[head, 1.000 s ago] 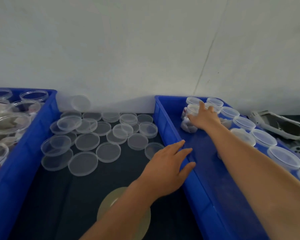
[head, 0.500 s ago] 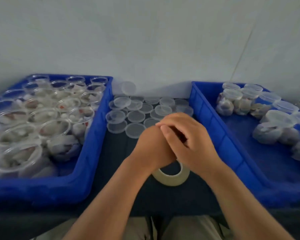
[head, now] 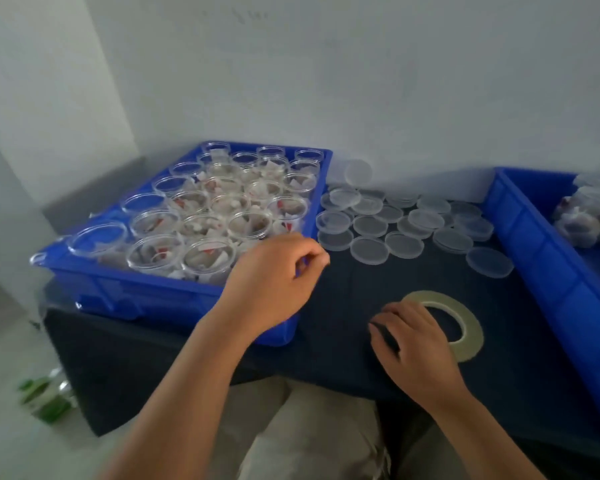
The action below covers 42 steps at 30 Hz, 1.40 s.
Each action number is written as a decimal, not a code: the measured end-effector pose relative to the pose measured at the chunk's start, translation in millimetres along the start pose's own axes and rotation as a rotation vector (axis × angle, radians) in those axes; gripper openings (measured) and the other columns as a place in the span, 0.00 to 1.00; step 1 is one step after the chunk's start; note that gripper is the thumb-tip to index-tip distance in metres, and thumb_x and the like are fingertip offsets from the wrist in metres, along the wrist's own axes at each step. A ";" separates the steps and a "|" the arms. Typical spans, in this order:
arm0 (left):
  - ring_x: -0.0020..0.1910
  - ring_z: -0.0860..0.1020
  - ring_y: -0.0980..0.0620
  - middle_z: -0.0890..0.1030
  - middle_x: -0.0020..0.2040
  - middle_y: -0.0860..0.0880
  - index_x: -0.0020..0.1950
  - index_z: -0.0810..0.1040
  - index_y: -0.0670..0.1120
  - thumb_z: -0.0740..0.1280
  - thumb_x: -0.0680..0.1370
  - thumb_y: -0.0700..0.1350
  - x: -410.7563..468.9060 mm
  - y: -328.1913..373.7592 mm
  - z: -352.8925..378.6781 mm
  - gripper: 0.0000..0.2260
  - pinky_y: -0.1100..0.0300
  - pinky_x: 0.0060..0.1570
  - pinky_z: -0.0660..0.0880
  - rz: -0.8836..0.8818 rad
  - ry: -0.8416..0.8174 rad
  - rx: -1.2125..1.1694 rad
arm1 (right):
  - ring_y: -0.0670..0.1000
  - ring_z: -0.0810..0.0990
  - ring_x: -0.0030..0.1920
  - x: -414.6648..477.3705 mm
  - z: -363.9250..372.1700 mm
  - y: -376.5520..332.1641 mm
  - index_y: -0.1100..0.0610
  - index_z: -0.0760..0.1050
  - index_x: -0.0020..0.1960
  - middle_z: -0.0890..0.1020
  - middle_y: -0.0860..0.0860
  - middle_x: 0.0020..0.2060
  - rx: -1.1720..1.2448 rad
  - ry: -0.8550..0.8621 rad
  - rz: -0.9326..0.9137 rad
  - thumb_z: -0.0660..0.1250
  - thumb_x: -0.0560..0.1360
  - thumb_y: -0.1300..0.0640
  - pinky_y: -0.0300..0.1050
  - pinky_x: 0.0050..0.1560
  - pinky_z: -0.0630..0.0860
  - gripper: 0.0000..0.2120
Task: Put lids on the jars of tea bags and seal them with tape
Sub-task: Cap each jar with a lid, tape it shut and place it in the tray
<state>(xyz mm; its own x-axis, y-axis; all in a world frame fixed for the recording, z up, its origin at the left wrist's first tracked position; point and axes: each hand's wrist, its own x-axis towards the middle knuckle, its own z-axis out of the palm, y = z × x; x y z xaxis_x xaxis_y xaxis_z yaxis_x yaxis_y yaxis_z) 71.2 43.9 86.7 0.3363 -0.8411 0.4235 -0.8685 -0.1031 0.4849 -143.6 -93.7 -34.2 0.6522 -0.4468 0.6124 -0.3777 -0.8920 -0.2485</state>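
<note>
Several open clear jars of tea bags (head: 207, 259) fill the blue tray on the left (head: 146, 292). Loose clear lids (head: 368, 250) lie spread on the dark table between the two trays. A roll of clear tape (head: 466, 329) lies flat near the table's front edge. My left hand (head: 274, 278) hovers over the left tray's near right corner, fingers loosely curled, holding nothing. My right hand (head: 416, 348) rests on the near left part of the tape roll, with bent fingers reaching the tablecloth. Lidded jars (head: 577, 223) stand in the blue tray on the right (head: 548, 247).
The dark table (head: 343, 299) stands against a white wall, and one lid (head: 358, 172) leans on that wall. Green and white packaging (head: 45, 400) lies on the floor at the left. My lap is below the table's front edge.
My view has swung left. My hands were together over the tape roll. The left one has moved out to the left tray's corner, while the right has dropped onto the roll.
</note>
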 end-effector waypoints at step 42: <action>0.62 0.80 0.48 0.84 0.61 0.49 0.65 0.82 0.47 0.70 0.81 0.55 123.1 -8.0 167.7 0.17 0.51 0.61 0.76 -0.288 -0.080 -0.138 | 0.43 0.74 0.68 15.1 -10.9 2.7 0.38 0.66 0.72 0.73 0.33 0.64 0.499 0.054 0.376 0.82 0.66 0.42 0.31 0.64 0.70 0.40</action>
<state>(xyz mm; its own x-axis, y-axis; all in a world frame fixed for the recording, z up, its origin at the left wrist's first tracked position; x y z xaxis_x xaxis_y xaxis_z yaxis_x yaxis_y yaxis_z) 58.5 -147.8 6.7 0.5270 -0.8272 0.1952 -0.6823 -0.2748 0.6775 -142.0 -102.0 -17.5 0.4952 -0.7437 0.4491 -0.2136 -0.6053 -0.7668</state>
